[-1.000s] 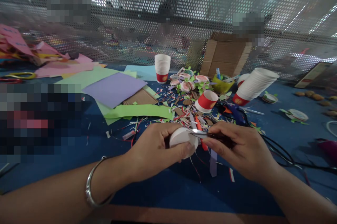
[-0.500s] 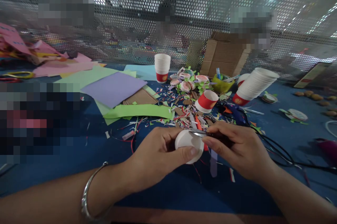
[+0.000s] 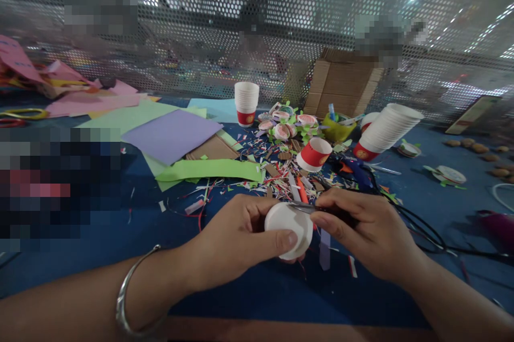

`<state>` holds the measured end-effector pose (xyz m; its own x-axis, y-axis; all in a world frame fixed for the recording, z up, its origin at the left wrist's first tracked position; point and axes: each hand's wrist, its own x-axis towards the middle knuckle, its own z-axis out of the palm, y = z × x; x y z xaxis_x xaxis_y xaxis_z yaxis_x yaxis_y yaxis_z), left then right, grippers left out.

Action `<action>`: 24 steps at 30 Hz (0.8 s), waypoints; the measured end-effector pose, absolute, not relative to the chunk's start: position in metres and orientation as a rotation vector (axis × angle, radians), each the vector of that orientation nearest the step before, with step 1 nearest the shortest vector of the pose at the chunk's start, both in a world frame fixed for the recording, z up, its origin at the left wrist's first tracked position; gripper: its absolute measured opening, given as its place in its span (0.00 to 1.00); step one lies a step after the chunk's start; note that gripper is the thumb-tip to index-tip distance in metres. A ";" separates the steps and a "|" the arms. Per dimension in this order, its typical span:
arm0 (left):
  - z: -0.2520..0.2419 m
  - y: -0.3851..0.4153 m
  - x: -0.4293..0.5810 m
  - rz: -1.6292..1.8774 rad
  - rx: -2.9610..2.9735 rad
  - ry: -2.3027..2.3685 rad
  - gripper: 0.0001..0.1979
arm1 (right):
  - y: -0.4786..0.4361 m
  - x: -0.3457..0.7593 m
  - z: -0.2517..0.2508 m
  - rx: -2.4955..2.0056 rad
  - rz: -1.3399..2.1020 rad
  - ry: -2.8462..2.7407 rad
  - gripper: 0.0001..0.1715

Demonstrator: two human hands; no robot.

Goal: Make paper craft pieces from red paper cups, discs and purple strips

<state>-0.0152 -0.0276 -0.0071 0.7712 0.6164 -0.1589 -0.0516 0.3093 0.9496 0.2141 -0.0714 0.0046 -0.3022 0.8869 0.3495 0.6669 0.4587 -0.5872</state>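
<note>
Between the thumb and fingers of my left hand (image 3: 244,232) is a round white paper cup bottom (image 3: 281,221), its flat face turned up toward me. My right hand (image 3: 357,224) is closed around scissors (image 3: 303,207), their handles mostly hidden in the fingers. The metal blades lie against the far upper edge of the cup bottom. Just beyond my hands, paper scraps (image 3: 277,184) are strewn about, and a cut red-and-white paper cup (image 3: 315,154) stands behind them.
Stacked paper cups (image 3: 246,104) stand at the back, with a leaning stack (image 3: 389,128) to the right. Purple paper (image 3: 172,136) and a green strip (image 3: 212,169) lie left. A blue glue gun (image 3: 359,171) with black cables rests right, near small paper turtles (image 3: 450,174).
My left hand has tilted the cup bottom so more of its face shows, slightly lower. The scissor blades look narrower against its edge.
</note>
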 end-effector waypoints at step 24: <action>0.001 -0.025 -0.015 0.319 0.921 0.552 0.06 | -0.069 0.215 -0.001 -1.314 0.452 -2.154 0.16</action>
<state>-0.0149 -0.0254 0.0006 0.8172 0.4850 -0.3114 -0.0277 0.5727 0.8193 0.2150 -0.0693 -0.0005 -0.3546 0.8878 0.2933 0.6949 0.4601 -0.5526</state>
